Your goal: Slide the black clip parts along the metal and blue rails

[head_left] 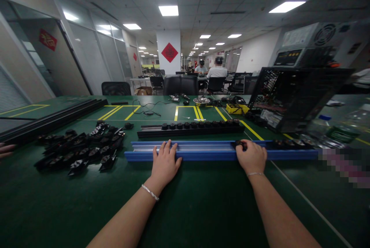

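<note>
A long blue rail (208, 151) lies across the green table in front of me. My left hand (164, 161) rests flat on the rail's near edge, fingers stretched out and apart. My right hand (252, 157) is closed, its fingertips pinching a small black part (239, 144) seated in the rail's channel. More black parts (289, 143) sit in the channel to the right of that hand. Behind the blue rail lies a black rail (190, 129) carrying a row of black knobs.
A heap of loose black parts (83, 148) lies at the left, beside long black bars (52, 121). An open computer case (291, 98) stands at the right. Another person's fingers (5, 149) show at the far left edge. People sit at desks far behind.
</note>
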A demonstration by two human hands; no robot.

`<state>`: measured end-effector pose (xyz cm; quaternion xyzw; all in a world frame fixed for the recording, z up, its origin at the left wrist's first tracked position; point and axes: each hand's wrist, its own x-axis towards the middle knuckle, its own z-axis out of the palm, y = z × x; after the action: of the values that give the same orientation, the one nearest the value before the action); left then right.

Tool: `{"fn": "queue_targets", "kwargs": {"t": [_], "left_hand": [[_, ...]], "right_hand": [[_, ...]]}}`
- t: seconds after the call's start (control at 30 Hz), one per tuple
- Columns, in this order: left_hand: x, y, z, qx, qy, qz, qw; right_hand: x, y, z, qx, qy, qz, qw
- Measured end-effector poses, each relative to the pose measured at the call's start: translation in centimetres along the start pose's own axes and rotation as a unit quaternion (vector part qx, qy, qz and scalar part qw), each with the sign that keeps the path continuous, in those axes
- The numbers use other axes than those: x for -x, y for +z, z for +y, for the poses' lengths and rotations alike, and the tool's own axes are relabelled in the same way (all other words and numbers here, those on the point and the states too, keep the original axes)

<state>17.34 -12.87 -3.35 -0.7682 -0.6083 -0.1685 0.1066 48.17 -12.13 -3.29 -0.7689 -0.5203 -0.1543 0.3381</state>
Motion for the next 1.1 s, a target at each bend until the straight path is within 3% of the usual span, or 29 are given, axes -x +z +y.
{"fn": "queue_targets", "kwargs": {"t": [0.67, 1.1], "left_hand": [[0.0, 0.2, 0.0, -0.001, 0.0, 0.003, 1.0], [0.0, -0.1, 0.2, -0.002, -0.003, 0.002, 1.0]], "right_hand": [[0.5, -0.1, -0.7, -0.067, -0.045, 0.004, 0.997], [0.8, -0.3, -1.7, -0.106, -0.105, -0.028, 0.988]]}}
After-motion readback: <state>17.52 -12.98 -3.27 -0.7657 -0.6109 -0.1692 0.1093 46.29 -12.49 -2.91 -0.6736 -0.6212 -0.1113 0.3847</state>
